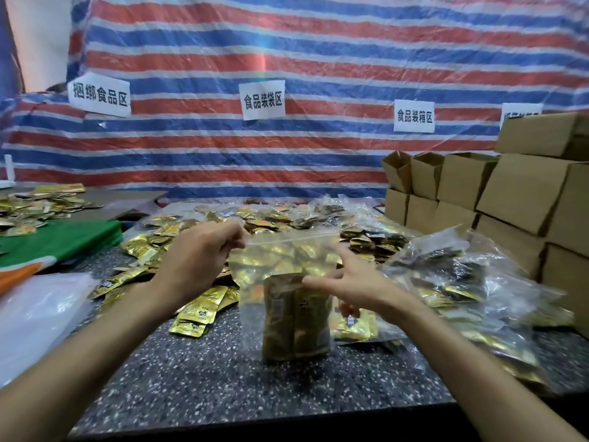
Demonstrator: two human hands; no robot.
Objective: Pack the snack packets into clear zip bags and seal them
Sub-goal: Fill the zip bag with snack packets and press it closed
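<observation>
Clear zip bag point(287, 250) stands upright at centre, base on the speckled table point(191, 378), with 1 stack of snack packets point(296, 320) filling its lower half. The left hand point(197, 260) pinches the bag's top-left corner at the zip edge. The right hand point(353, 282) is spread wide, fingers straight, at the bag's right edge, gripping nothing. Bare tabletop lies between the bag and the near table edge. Loose gold packets point(194, 314) crowd the left, filled bags point(462, 282) the right, cardboard boxes point(510, 193) beyond.

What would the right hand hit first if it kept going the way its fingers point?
The clear plastic zip bag of brown snack packets; the right hand points spread fingers left at it, depth unclear.
</observation>
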